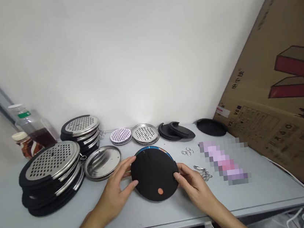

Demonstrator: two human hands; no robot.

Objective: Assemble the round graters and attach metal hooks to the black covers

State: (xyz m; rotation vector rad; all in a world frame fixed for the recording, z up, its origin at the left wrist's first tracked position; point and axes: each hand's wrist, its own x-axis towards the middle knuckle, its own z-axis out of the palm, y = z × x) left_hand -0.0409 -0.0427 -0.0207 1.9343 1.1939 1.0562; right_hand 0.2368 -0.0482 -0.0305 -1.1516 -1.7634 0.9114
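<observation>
Between my two hands, a round black disc (153,173) with an orange dot near its lower edge is held tilted above the front of the table. A strip of blue and orange shows along its top rim; what lies behind it is hidden. My left hand (117,192) grips the left edge, thumb on the face and fingers behind. On the right edge, my right hand (192,185) pinches it between thumb and fingers. Metal carabiners (203,172) lie just right of my right hand. Round metal lids (102,161) are nearest my left hand.
Stacks of black-rimmed round graters (53,178) stand at left, another stack (80,132) behind, beside bottles (33,128). Along the wall are a white grater disc (120,135), a metal one (145,133) and black covers (174,130). Rings (187,152) lie mid-table; a large carton (276,87) leans right.
</observation>
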